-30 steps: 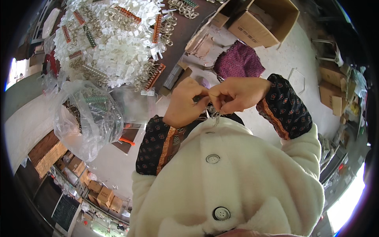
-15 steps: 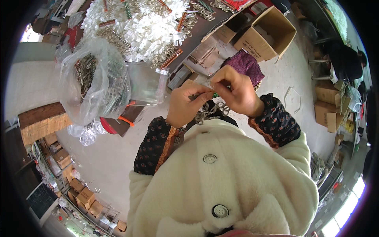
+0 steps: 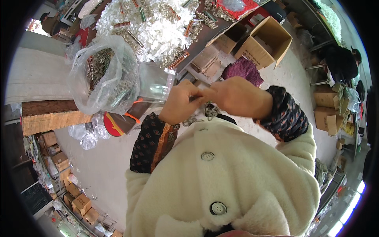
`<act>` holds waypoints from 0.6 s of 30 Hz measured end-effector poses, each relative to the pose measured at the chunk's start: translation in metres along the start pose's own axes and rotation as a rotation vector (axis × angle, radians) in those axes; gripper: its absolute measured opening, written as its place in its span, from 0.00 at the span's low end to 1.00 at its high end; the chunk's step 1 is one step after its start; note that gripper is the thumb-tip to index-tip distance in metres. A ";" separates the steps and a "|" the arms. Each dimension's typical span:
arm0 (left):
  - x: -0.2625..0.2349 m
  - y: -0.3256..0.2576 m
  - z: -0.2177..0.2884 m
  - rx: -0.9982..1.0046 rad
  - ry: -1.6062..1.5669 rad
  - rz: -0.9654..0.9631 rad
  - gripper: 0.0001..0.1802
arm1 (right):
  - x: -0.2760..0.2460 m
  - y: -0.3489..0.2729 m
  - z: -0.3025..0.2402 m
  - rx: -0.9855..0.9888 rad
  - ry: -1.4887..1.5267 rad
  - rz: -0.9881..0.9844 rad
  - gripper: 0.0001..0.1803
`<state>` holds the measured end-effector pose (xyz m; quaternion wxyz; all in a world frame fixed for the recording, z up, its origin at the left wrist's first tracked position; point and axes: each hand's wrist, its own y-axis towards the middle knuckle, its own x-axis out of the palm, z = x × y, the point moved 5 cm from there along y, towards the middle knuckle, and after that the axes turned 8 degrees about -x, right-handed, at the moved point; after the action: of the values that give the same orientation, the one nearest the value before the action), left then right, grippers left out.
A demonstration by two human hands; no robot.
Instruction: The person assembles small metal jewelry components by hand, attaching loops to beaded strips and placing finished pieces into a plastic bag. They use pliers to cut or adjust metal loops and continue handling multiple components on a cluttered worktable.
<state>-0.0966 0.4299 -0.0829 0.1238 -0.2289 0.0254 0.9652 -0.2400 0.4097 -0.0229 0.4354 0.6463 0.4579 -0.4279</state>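
Note:
Both my hands meet in front of my chest, with fingertips pinched together. My left hand (image 3: 177, 103) is closed, and a bunch of looped metal pieces (image 3: 212, 111) hangs beneath its fingers, with a trace of green at the top. My right hand (image 3: 241, 97) is closed against the left fingertips; its curled fingers hide whatever sits between them. Beyond the hands, a heap of small white plastic pieces (image 3: 152, 37) covers the table, with coloured strips of metal loops (image 3: 177, 59) lying on it. To the left, a clear plastic bag (image 3: 132, 75) holds many similar strips.
A purple cloth (image 3: 244, 72) lies beyond my right hand, beside an open cardboard box (image 3: 256, 47). An orange-handled tool (image 3: 133, 117) rests left of my forearm near a red and yellow round-edged item (image 3: 112, 125). A person in dark clothes (image 3: 341, 63) is at far right.
My right hand has turned over and moved left against the left fingertips, covering the pinch. The metal loops hang less visibly below. The view has shifted slightly.

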 end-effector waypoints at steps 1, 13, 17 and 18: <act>-0.002 -0.001 -0.002 -0.049 -0.056 0.020 0.06 | -0.003 0.000 -0.010 -0.031 -0.111 0.031 0.08; -0.027 0.002 -0.018 -0.130 -0.440 0.109 0.11 | 0.035 0.019 0.041 0.383 1.661 0.476 0.04; -0.039 0.014 -0.020 -0.097 -0.297 0.133 0.17 | 0.043 0.032 0.071 0.411 1.847 0.376 0.05; -0.043 0.017 -0.021 -0.072 -0.205 0.149 0.17 | 0.047 0.035 0.080 0.442 1.825 0.329 0.05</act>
<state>-0.0546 0.4010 -0.0829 0.0453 -0.1307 -0.0053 0.9904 -0.2088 0.3366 -0.0822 -0.1672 0.8550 0.4330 0.2315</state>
